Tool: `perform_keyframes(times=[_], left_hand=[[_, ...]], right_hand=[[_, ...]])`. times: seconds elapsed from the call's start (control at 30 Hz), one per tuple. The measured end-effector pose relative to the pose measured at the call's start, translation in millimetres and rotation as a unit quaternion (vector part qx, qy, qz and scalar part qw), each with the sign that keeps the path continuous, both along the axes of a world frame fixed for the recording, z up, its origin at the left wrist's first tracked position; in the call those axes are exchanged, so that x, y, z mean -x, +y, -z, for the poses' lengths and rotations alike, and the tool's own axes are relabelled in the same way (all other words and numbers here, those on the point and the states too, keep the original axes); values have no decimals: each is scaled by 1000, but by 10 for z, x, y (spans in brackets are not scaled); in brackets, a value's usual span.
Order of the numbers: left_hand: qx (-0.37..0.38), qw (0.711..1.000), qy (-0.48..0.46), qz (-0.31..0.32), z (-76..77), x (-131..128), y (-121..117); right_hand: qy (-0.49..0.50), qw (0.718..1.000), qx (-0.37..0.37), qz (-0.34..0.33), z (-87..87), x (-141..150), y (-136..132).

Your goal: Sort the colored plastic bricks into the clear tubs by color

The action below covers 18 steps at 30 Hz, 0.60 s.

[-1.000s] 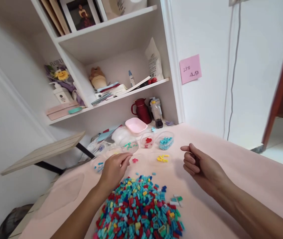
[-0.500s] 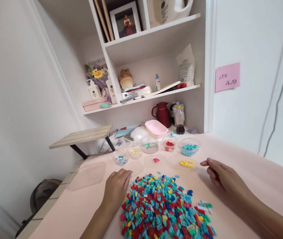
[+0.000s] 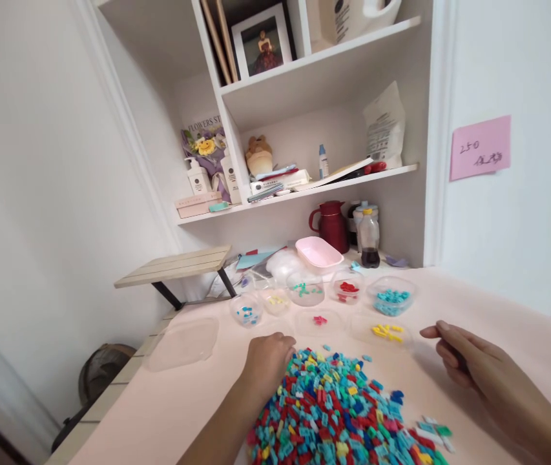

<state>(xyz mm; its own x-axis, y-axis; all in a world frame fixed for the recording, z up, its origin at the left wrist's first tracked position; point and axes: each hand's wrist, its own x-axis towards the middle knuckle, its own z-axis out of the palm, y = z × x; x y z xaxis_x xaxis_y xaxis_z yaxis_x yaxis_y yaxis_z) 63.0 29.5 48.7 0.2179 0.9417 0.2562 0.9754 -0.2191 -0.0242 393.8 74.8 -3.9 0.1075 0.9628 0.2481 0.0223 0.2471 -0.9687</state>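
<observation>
A heap of small plastic building bricks [image 3: 333, 407], mostly turquoise, red, blue and yellow, lies on the pink tabletop. My left hand [image 3: 268, 361] is at the heap's upper left edge, palm down with curled fingers; its fingertips are largely hidden, so whatever they hold cannot be made out. To the right of the heap, my right hand [image 3: 473, 361] hovers beside a shallow clear tray with yellow bricks [image 3: 386, 332]. Its index finger points left, the other fingers bend loosely, and no brick shows between them. White and green bricks [image 3: 433, 431] lie apart below it.
Clear tubs hold turquoise bricks [image 3: 391, 298], red bricks [image 3: 347, 289], green bricks [image 3: 307, 289] and blue bricks [image 3: 246, 314]. Pink bricks [image 3: 320, 320] sit in a shallow tray. Behind stand a pink basin [image 3: 318, 253], a red jug [image 3: 332, 226] and a bottle [image 3: 369, 239]. A clear lid [image 3: 183, 345] lies left.
The view has swung left, shifting the scene rightward. My left hand has moved slightly right, closer over the heap's edge. My right hand keeps nearly the same place beside the yellow bricks.
</observation>
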Motion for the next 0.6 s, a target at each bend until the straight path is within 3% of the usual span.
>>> perform_keyframes(times=[0.1, 0.33, 0.6], left_hand=[[11, 1000, -10, -13, 55, -13, -1], [25, 996, -88, -12, 77, 67, 1], [9, 971, -235, 48, 112, 45, -53]], right_hand=[[32, 997, 69, -30, -24, 1, -10], [37, 995, 90, -19, -44, 47, -3], [55, 994, 95, -20, -19, 35, 14]])
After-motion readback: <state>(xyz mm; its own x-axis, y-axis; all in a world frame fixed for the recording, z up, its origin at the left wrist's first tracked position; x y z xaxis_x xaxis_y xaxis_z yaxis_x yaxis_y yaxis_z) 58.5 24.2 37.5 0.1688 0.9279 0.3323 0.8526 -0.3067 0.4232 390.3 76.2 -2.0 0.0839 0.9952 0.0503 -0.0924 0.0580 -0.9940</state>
